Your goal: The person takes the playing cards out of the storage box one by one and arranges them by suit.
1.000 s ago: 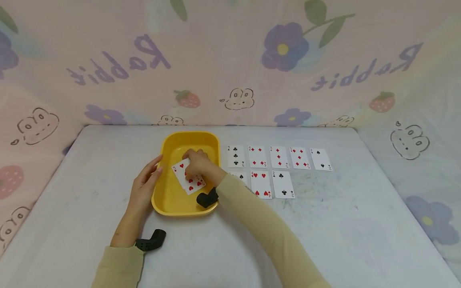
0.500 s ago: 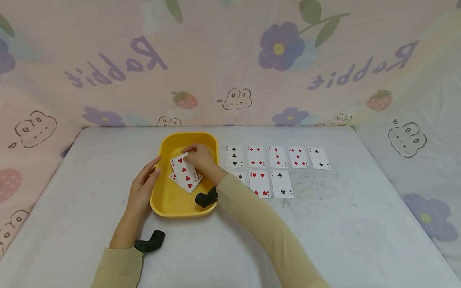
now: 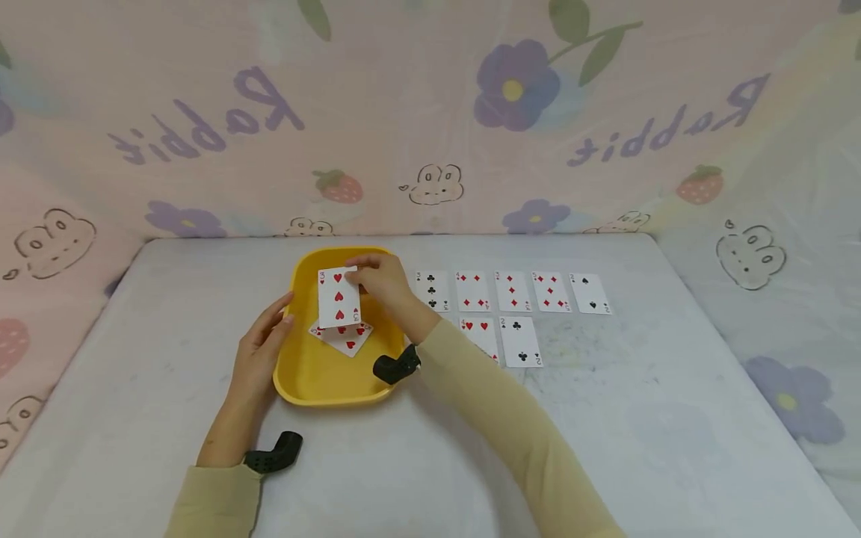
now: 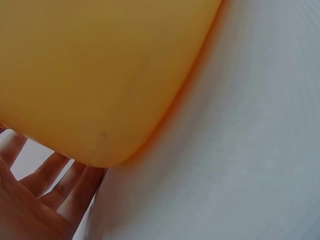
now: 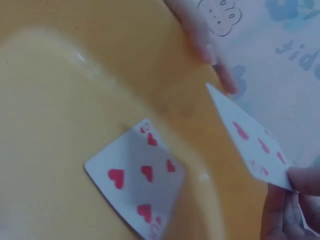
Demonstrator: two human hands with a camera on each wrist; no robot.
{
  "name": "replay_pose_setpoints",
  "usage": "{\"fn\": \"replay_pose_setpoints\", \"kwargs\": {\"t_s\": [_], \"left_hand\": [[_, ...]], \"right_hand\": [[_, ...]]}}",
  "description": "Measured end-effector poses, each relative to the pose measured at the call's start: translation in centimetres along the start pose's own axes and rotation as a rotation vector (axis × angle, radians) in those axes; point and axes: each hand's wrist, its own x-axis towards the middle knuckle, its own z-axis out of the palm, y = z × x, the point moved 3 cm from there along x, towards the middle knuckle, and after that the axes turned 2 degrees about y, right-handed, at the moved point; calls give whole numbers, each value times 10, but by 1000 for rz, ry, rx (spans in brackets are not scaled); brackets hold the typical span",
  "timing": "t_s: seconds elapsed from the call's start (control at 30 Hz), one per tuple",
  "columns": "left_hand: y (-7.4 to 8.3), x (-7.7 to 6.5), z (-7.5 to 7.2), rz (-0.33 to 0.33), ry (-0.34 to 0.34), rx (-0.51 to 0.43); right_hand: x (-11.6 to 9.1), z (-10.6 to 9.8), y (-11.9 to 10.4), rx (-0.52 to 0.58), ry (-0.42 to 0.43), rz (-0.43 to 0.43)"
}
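Observation:
My right hand [image 3: 389, 282] pinches the three of hearts [image 3: 338, 302] by its upper right corner, holding it face up over the yellow tray [image 3: 316, 382]. Beneath it, on the tray floor, lies the five of hearts [image 5: 131, 175], partly covered by the held card in the head view. In the right wrist view the three of hearts [image 5: 252, 142] is tilted, with thumb and fingers at one corner. My left hand [image 3: 258, 347] rests along the tray's left side; its fingers [image 4: 75, 192] lie fairly straight against the outer wall in the left wrist view.
Right of the tray, a far row of face-up cards runs from the three of clubs [image 3: 432, 291] to the two of spades [image 3: 592, 294]. Nearer lie the four of hearts [image 3: 480, 338] and two of clubs [image 3: 521, 342], beside my right sleeve [image 3: 498, 418]. A printed curtain [image 3: 377, 119] stands behind.
My right hand has lifted the three of hearts off the five of hearts and turned it upright, uncovering part of the lower card. The left hand has stayed at the tray's side.

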Motion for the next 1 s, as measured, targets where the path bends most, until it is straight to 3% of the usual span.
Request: {"fn": "replay_pose_setpoints", "kwargs": {"t_s": [0.47,0.7,1.0], "left_hand": [[1,0,-8,-17,0,4],[4,2,0,-9,-21,-31],[1,-2,-1,-24,-10,0]], "right_hand": [[-12,-37,-10,3,-1,-29],[-15,-77,-1,7,63,-27],[-24,-127,17,-52,118,-8]]}}
